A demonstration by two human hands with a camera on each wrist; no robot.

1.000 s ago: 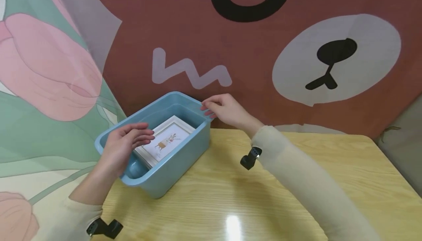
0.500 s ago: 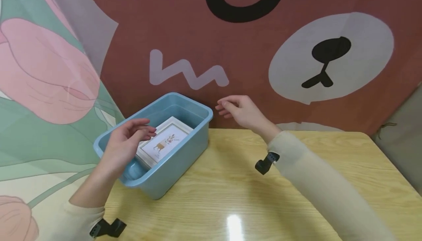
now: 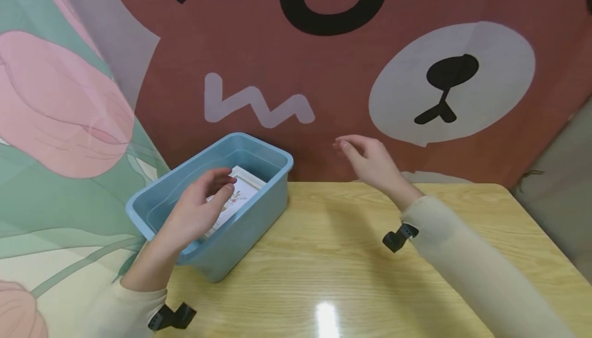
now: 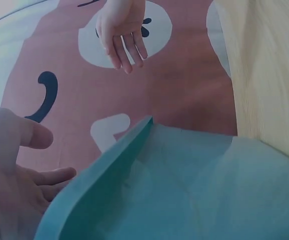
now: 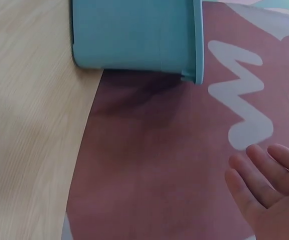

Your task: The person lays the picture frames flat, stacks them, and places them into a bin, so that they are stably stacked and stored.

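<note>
A blue plastic bin (image 3: 247, 230) stands at the table's left back, and a white picture frame (image 3: 250, 177) with a small plant print lies inside it. My left hand (image 3: 196, 212) is raised over the bin's near side, fingers loosely bent and holding nothing; it covers part of the picture frame. In the left wrist view the bin's rim (image 4: 94, 175) runs beside that hand. Off to the right of the bin, my right hand (image 3: 372, 163) hovers above the table's back edge, with nothing in it. The right wrist view shows its fingers (image 5: 267, 175) spread and relaxed, apart from the bin.
The light wooden table (image 3: 351, 261) reaches forward and right. Behind it hangs a reddish-brown cloth (image 3: 333, 81) with a cartoon bear face. A floral cloth (image 3: 60, 112) with pink blossoms hangs on the left, close beside the bin.
My right hand has drawn away from the bin's far corner to the right. My left hand has shifted slightly right over the bin. The view has turned a little.
</note>
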